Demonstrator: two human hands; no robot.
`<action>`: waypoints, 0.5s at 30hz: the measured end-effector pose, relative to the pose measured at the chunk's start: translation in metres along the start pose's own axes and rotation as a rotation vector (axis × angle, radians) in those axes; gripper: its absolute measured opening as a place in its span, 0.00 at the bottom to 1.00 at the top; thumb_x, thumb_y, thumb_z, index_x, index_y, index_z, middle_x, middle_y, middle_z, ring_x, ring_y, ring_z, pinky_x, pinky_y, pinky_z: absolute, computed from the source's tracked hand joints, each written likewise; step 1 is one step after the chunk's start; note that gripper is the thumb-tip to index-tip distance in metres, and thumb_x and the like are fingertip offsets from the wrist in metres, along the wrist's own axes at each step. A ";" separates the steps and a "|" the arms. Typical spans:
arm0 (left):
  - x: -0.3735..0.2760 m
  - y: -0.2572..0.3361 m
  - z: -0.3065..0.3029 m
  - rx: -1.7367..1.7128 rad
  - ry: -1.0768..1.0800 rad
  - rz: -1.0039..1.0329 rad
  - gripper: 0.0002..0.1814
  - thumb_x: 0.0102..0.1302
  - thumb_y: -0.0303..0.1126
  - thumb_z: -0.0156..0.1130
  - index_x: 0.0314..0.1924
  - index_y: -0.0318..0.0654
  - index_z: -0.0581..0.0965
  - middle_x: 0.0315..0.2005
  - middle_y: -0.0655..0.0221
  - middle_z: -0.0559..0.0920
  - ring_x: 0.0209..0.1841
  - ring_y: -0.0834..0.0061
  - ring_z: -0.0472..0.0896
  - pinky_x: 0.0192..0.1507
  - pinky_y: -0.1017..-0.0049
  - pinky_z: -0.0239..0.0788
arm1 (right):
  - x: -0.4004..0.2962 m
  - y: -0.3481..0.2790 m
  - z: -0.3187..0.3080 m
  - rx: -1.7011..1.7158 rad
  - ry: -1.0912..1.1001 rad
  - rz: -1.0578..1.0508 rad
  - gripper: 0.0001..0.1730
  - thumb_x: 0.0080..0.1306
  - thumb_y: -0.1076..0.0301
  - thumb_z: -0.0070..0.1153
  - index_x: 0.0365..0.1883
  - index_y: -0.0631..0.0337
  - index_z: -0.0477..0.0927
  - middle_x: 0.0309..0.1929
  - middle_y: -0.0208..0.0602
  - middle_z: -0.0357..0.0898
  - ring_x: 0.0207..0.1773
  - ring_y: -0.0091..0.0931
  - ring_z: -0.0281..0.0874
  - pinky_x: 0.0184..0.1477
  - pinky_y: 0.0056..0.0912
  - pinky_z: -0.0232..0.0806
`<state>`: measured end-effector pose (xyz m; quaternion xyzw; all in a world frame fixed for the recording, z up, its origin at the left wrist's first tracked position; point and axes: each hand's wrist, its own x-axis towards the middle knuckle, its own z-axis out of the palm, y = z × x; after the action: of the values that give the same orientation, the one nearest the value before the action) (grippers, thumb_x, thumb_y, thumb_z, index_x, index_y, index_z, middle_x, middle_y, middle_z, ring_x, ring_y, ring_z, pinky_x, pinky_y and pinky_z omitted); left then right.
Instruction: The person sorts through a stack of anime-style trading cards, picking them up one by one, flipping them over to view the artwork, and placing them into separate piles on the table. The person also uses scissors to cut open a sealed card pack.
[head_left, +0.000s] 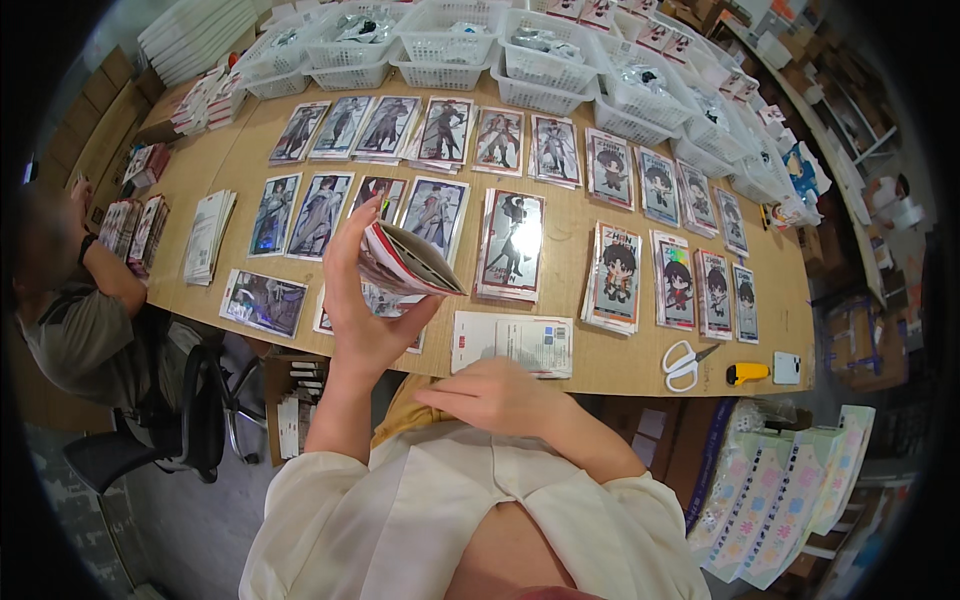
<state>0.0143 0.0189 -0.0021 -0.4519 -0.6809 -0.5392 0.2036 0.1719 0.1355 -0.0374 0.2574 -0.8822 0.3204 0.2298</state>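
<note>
My left hand (360, 300) grips a thin red-and-white packet (409, 262), tilted above the table with its open end towards me. Behind and below it, a pile of illustrated cards (382, 300) is partly hidden. My right hand (487, 394), a little blurred, is at the table's near edge with its fingers together. What it may hold is hidden from view. Just beyond that hand lies a white stack of printed packets (514, 341). Farther on is a stack of silver character cards (511, 244). A purple-toned card (264, 303) lies sideways to the left.
Rows of card stacks (448, 131) cover the wooden table (457, 206). White plastic baskets (450, 49) line the back. White-handled scissors (682, 367), a yellow utility knife (748, 373) and a pale phone-like object (787, 368) lie right. A person (82, 330) sits left, beside an office chair (199, 412).
</note>
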 end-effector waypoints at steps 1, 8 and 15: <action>0.000 0.001 -0.001 0.011 -0.001 0.025 0.54 0.37 0.24 0.79 0.66 0.35 0.62 0.62 0.52 0.71 0.61 0.57 0.72 0.62 0.62 0.62 | 0.001 -0.003 -0.013 -0.002 0.037 -0.001 0.13 0.55 0.74 0.59 0.41 0.62 0.83 0.37 0.30 0.79 0.33 0.28 0.78 0.30 0.31 0.69; 0.001 0.006 0.007 0.155 -0.008 0.282 0.49 0.39 0.29 0.79 0.63 0.37 0.65 0.59 0.52 0.74 0.56 0.54 0.74 0.56 0.58 0.62 | 0.034 -0.015 -0.080 -0.144 0.560 0.196 0.17 0.50 0.85 0.67 0.40 0.62 0.85 0.37 0.34 0.75 0.31 0.25 0.73 0.27 0.25 0.66; 0.001 0.013 0.022 0.247 0.008 0.399 0.42 0.40 0.32 0.78 0.59 0.40 0.71 0.57 0.58 0.76 0.54 0.60 0.76 0.54 0.60 0.63 | 0.031 -0.013 -0.083 -0.050 0.538 0.347 0.16 0.50 0.81 0.70 0.39 0.61 0.86 0.37 0.32 0.70 0.30 0.23 0.68 0.30 0.23 0.64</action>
<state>0.0293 0.0395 -0.0013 -0.5468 -0.6383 -0.4025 0.3627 0.1755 0.1743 0.0435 0.0035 -0.8282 0.3896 0.4029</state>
